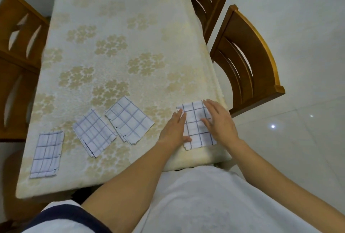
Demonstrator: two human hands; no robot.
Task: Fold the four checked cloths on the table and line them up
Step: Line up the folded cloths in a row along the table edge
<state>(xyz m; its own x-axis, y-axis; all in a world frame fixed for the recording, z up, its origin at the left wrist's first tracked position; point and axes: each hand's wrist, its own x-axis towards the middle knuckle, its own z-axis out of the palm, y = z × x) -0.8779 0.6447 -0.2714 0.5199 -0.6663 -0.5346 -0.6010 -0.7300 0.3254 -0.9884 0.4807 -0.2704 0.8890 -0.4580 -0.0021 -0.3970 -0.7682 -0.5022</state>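
Several white cloths with dark blue checks lie folded near the table's front edge. The leftmost cloth (47, 154) lies upright. The second cloth (94, 133) and third cloth (129, 119) are turned at an angle. The rightmost cloth (196, 126) sits at the table's front right corner. My left hand (174, 130) presses flat on its left edge with straight fingers. My right hand (219, 120) lies flat on its right side, fingers spread.
The table (119, 46) wears a cream cloth with a gold flower pattern. Two wooden chairs (248, 61) stand along its right side, and two more chairs (16, 49) on the left. White tiled floor lies to the right.
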